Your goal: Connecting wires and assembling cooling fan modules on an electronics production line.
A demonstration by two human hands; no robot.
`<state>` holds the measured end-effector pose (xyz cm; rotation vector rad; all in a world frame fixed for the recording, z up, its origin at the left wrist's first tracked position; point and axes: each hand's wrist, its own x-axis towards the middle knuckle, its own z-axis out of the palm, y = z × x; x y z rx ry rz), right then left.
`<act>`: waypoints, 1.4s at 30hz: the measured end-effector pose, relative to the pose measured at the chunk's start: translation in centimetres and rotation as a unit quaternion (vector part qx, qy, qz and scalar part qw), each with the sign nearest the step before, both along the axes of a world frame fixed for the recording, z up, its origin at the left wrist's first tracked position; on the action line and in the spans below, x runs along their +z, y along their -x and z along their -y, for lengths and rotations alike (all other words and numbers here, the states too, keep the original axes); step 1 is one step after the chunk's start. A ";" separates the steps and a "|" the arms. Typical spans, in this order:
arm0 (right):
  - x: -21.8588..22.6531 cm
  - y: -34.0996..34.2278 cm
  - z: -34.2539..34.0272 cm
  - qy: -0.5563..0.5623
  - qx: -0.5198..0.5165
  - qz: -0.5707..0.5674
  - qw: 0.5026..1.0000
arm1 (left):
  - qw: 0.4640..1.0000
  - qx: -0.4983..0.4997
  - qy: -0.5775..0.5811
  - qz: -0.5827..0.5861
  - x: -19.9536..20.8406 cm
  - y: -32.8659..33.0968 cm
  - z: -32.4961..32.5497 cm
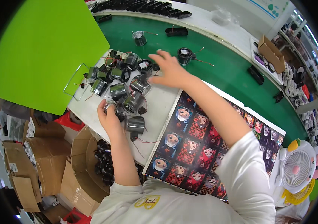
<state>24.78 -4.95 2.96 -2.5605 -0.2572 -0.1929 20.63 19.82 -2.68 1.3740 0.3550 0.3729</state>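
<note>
On the white table, a cluster of shiny dark cylindrical housings [118, 91] with thin red and black wires lies at odd angles. My left hand [108, 116] is closed round one cylindrical housing [111, 106] at the near left side of the cluster. My right hand [169, 70] reaches over the far right side with fingers spread, its fingertips close to another housing [141, 83]; whether they touch it I cannot tell. Nearer my body, a housing with trailing wires [135, 124] lies on its side. Past my right hand, a wired housing [184, 56] stands on the green belt.
The green belt [226, 63] also carries a clear-sided housing [139, 38] and black parts [176, 31]. A sheet of printed cartoon pictures [189, 149] lies to the right, beside a white fan [296, 170]. Left are a green panel [47, 56], a wire handle [76, 83] and cardboard boxes [52, 160].
</note>
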 end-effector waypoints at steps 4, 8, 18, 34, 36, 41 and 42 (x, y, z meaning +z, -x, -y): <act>-1.7 -3.3 -2.5 -0.113 0.048 -0.068 0.990 | 0.999 0.011 0.050 0.001 0.3 0.7 0.4; -2.5 -3.6 -2.9 -0.091 0.031 -0.046 0.994 | 0.997 -0.024 0.072 0.017 0.6 1.3 0.4; -1.3 1.6 -1.9 -0.158 0.083 0.007 0.984 | 0.994 -0.052 0.091 -0.026 1.6 6.1 8.9; 2.4 14.2 6.4 -0.042 0.037 -0.077 0.995 | 0.789 0.002 -0.573 0.222 3.7 -15.7 -6.5; 2.4 13.8 6.5 -0.056 0.061 -0.048 0.995 | 0.754 -0.126 -0.631 0.130 3.2 -19.1 -7.1; 3.1 11.5 7.1 -0.098 -0.029 0.000 0.995 | 0.716 -0.213 -0.655 -0.113 6.0 -17.8 -1.2; 3.1 10.8 7.0 -0.095 -0.047 -0.008 0.994 | 0.703 -0.207 -0.671 -0.113 6.0 -18.4 -1.0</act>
